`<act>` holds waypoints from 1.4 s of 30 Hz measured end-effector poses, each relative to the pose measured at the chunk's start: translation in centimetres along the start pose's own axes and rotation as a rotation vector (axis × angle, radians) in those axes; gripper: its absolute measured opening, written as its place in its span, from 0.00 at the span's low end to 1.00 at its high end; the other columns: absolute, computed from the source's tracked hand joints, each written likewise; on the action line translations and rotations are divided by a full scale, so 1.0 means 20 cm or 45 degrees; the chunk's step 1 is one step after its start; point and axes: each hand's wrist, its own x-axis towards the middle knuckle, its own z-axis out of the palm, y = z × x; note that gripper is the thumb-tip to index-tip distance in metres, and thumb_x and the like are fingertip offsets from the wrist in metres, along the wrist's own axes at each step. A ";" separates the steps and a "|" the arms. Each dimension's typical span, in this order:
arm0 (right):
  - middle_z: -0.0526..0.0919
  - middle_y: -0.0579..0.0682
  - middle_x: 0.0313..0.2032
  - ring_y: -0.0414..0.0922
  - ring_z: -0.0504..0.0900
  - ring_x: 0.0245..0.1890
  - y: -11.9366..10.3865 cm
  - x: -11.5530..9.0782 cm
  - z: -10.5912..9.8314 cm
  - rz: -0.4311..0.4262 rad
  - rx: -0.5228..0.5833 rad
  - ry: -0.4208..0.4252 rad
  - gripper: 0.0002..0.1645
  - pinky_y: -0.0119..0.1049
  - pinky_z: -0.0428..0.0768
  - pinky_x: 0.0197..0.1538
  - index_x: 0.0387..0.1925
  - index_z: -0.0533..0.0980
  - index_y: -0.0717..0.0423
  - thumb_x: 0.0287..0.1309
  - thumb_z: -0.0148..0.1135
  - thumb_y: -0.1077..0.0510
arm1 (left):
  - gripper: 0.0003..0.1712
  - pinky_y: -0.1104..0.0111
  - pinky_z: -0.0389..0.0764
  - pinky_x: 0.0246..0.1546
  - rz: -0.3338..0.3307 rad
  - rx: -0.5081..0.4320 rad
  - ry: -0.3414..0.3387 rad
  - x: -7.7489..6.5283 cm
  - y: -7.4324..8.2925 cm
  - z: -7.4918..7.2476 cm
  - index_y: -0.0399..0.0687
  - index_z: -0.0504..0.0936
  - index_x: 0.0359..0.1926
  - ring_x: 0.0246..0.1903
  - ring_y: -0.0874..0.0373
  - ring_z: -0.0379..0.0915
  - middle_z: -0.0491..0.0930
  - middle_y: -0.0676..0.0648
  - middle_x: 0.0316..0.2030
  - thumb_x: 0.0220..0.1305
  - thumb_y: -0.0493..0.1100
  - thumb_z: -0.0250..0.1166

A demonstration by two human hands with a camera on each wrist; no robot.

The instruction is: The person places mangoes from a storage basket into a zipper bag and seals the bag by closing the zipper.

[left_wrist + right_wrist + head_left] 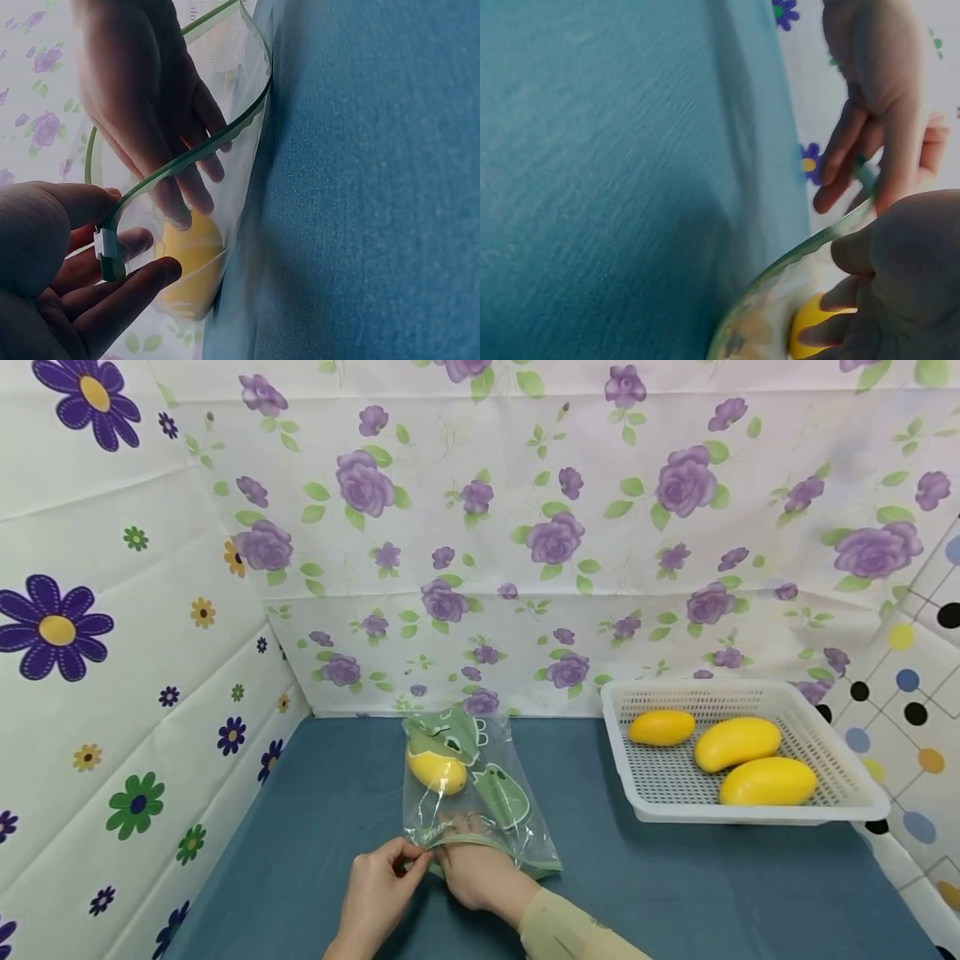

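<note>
A clear zip bag [501, 797] with green prints and a green rim lies on the blue table, its mouth toward me. Inside it, at the far left end, is a yellow mango [437, 772]. My left hand [375, 893] pinches the left corner of the rim, beside a white slider [106, 244]. Through the mouth reaches my right hand [480, 870], its fingers stretched loosely and holding nothing. In the left wrist view its fingertips come close to the mango [193, 262]; whether they touch, I cannot tell.
A white plastic basket [630, 785] stands at the back right with three yellow mangoes [738, 743] in it. Floral sheeting [465, 527] walls the back, and patterned sheets line both sides of the blue table [675, 893].
</note>
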 end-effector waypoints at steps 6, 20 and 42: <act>0.82 0.51 0.66 0.50 0.79 0.68 0.02 -0.07 -0.05 -0.011 0.056 -0.056 0.26 0.50 0.78 0.66 0.69 0.79 0.51 0.85 0.49 0.43 | 0.11 0.72 0.74 0.21 0.013 -0.009 0.013 0.00 0.00 0.01 0.59 0.88 0.28 0.18 0.71 0.71 0.85 0.62 0.24 0.64 0.39 0.80; 0.85 0.39 0.29 0.34 0.81 0.27 0.09 -0.22 -0.22 -0.171 0.333 0.000 0.19 0.36 0.81 0.35 0.51 0.88 0.50 0.82 0.57 0.46 | 0.11 0.72 0.74 0.20 -0.025 -0.011 0.009 0.00 -0.02 0.01 0.58 0.88 0.28 0.17 0.70 0.70 0.85 0.61 0.24 0.64 0.39 0.80; 0.72 0.36 0.16 0.34 0.60 0.13 0.24 -0.35 -0.36 -0.237 0.600 0.201 0.17 0.30 0.63 0.21 0.60 0.87 0.48 0.81 0.60 0.50 | 0.12 0.71 0.74 0.21 -0.084 -0.010 -0.009 0.00 -0.04 0.00 0.59 0.87 0.28 0.17 0.68 0.70 0.83 0.63 0.23 0.65 0.40 0.80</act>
